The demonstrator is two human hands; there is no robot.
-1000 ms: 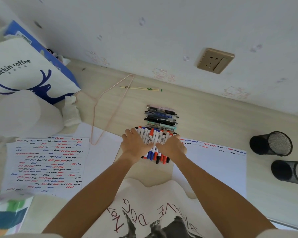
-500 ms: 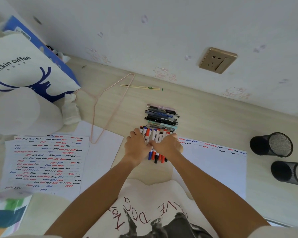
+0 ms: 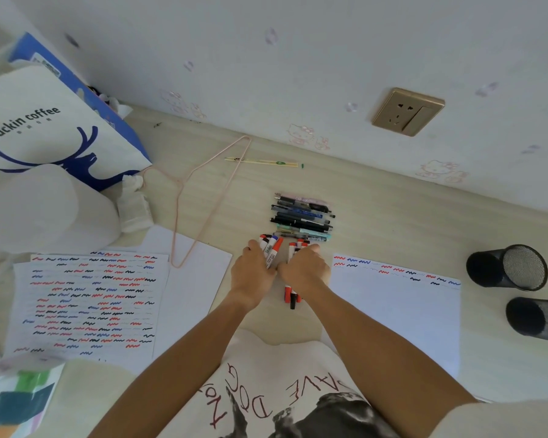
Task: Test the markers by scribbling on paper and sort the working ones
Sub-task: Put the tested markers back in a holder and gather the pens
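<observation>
The markers (image 3: 271,248) lie just below the stack of pens (image 3: 302,216), split into two bunches. The left hand (image 3: 252,275) curls around one bunch, the right hand (image 3: 304,270) around the other. Right of the pens lies a scribbled sheet (image 3: 396,311); farther right, two mesh cups (image 3: 508,267).

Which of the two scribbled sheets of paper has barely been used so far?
The sheet on the right, beside the right hand: only two short rows of squiggles along its far edge. The left sheet is covered nearly top to bottom.
</observation>
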